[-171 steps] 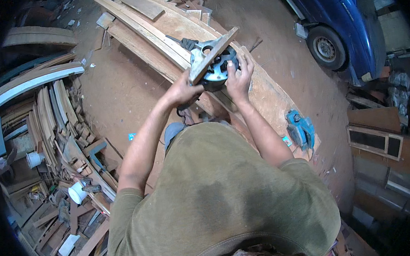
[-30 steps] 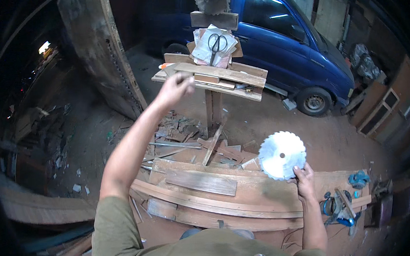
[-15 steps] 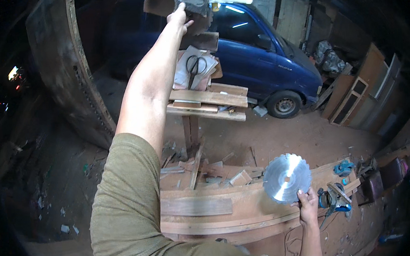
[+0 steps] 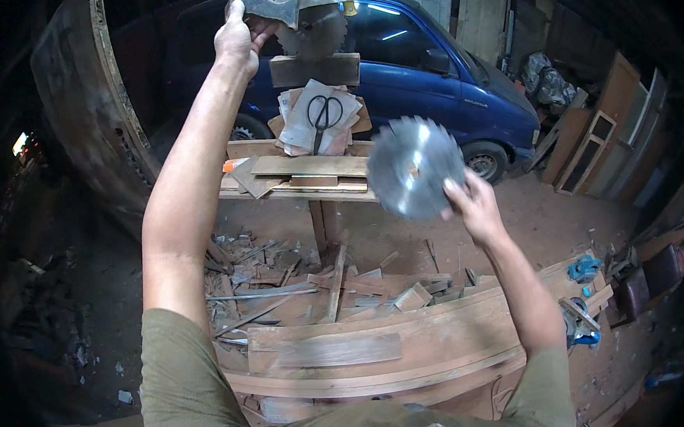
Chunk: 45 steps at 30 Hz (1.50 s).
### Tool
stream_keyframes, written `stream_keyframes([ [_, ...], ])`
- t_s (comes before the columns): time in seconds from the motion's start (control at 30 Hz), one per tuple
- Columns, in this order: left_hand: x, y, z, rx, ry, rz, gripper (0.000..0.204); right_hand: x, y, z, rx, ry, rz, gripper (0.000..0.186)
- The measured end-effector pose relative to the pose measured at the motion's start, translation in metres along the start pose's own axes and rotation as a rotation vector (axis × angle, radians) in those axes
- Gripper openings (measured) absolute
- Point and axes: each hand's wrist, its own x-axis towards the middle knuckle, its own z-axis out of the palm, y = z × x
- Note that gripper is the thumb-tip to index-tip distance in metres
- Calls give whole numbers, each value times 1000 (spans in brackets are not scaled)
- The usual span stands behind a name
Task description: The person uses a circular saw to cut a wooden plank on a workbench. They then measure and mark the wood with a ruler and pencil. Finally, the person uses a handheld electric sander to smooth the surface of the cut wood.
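Note:
My left hand is raised at the top of the view, closed on the dark grey handle of a handsaw; the rest of the saw runs out of the picture. Just beside it hangs a dark round saw blade, partly behind the handle. In my right hand is a shiny circular saw blade with a small centre hole, pinched at its lower right edge and held up in front of a wooden shelf. Black-handled scissors hang over sheets of paper between the two hands.
Boards lie on the shelf. Below it stands a long wooden bench with a loose plank, and wood scraps are piled behind. Blue power tools sit at the right end. A blue van is parked beyond.
My left hand has moved left with the saw handle, uncovering more of the hanging blade. My right hand has lifted the shiny blade up and to the left, from over the bench to the shelf's height.

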Motion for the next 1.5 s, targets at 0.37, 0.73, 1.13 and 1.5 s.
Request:
stream_keyframes([
  [0.37,-17,37,-14,52,-17,1,38,274,-70,124,-193,-18,-359,22],
  [0.73,-26,34,-16,106,-60,5,37,376,-63,148,-426,217,-312,56],
  [1.13,-11,12,-22,-16,-156,-151,59,354,-53,167,-764,465,-460,59],
  [1.5,-218,47,-144,267,-253,-460,45,131,101,78,-289,-8,-177,24],
])
